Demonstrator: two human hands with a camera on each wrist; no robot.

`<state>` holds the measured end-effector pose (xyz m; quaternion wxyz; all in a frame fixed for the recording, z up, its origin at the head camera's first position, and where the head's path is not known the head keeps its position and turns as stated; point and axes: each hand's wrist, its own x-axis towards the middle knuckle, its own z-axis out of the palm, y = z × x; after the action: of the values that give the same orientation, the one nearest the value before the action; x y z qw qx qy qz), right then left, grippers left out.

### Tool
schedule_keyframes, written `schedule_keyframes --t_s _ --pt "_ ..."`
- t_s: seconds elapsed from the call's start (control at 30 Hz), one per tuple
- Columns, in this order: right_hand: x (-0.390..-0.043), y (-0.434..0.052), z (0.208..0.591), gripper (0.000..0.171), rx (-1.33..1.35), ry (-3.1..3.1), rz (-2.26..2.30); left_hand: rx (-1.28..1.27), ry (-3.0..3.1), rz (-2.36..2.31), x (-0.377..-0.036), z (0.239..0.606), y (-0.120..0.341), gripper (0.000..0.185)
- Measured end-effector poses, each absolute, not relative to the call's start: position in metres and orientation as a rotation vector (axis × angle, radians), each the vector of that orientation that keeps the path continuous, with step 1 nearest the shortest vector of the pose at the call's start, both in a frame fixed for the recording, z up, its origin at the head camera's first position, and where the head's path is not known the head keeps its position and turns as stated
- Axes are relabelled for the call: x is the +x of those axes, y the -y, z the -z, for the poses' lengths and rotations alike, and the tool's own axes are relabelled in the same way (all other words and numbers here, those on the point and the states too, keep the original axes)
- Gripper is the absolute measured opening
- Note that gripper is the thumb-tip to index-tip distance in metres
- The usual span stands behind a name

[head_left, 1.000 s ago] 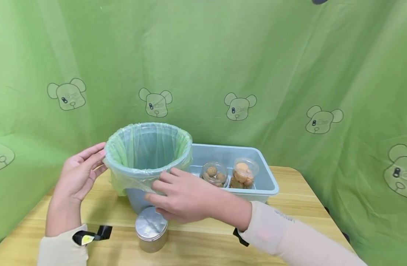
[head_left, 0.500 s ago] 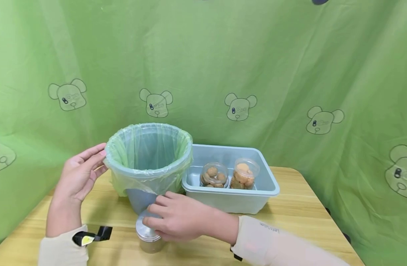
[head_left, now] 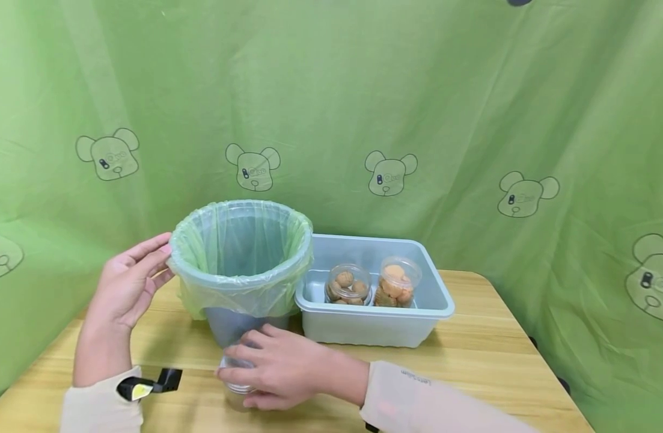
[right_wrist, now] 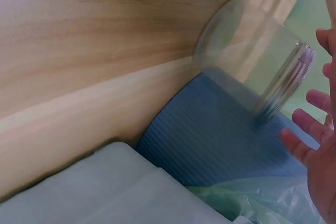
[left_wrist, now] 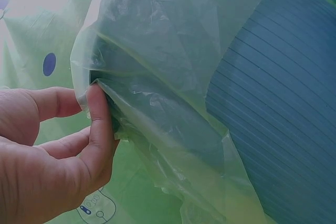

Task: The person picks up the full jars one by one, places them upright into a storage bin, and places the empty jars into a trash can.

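A blue trash bin [head_left: 223,325], lined with a thin green trash bag [head_left: 244,293] folded over its rim, stands upright on the table. My left hand [head_left: 124,285] pinches the bag-covered rim at its left side; the left wrist view shows the fingertips [left_wrist: 96,90] against the plastic. In front of the bin is a clear jar [head_left: 236,399] with a silver lid. My right hand [head_left: 282,368] is over it with spread, bent fingers. Seen from the right wrist, the hand [right_wrist: 320,150] is apart from the jar's lid [right_wrist: 286,82], and the jar looks see-through.
Right of the bin sits a light blue plastic tub [head_left: 363,328]. In it are a clear jar of round brown pieces [head_left: 345,285] and another with orange pieces and ridged biscuits [head_left: 395,285]. A green printed curtain [head_left: 331,108] hangs behind the wooden table [head_left: 472,367].
My right hand has moved down and left from the front of the bin's rim to the lidded jar. My left hand stays on the rim. The bin and jar have not moved.
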<state>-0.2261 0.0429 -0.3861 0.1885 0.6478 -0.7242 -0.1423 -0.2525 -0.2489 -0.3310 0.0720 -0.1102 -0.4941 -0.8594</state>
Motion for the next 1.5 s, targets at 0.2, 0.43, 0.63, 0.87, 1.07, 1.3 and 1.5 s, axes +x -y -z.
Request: schedule_keyframes --t_s 0.2,0.43,0.63,0.87,1.07,1.3,1.5 --pt "-0.229 -0.035 0.392 0.057 1.841 2.097 0.414 -0.331 1.477 2.588 -0.252 0.331 0.249 0.023" --pt "-0.231 -0.028 0.396 0.057 1.808 2.121 0.491 -0.328 1.476 2.589 -0.253 0.33 0.249 0.023" --pt "-0.231 -0.026 0.396 0.059 1.812 2.154 0.536 -0.324 1.488 2.583 -0.253 0.331 0.248 0.023" --pt "-0.23 -0.028 0.391 0.066 1.859 2.174 0.558 -0.328 1.486 2.584 -0.252 0.33 0.248 0.022" --pt "-0.228 -0.03 0.388 0.073 1.86 2.179 0.556 -0.326 1.484 2.586 -0.252 0.33 0.248 0.023" --pt "-0.22 -0.03 0.379 0.068 1.872 2.171 0.549 -0.325 1.493 2.586 -0.252 0.33 0.248 0.023" --pt "-0.213 -0.029 0.366 0.067 1.897 2.164 0.553 -0.328 1.49 2.587 -0.252 0.33 0.249 0.023"
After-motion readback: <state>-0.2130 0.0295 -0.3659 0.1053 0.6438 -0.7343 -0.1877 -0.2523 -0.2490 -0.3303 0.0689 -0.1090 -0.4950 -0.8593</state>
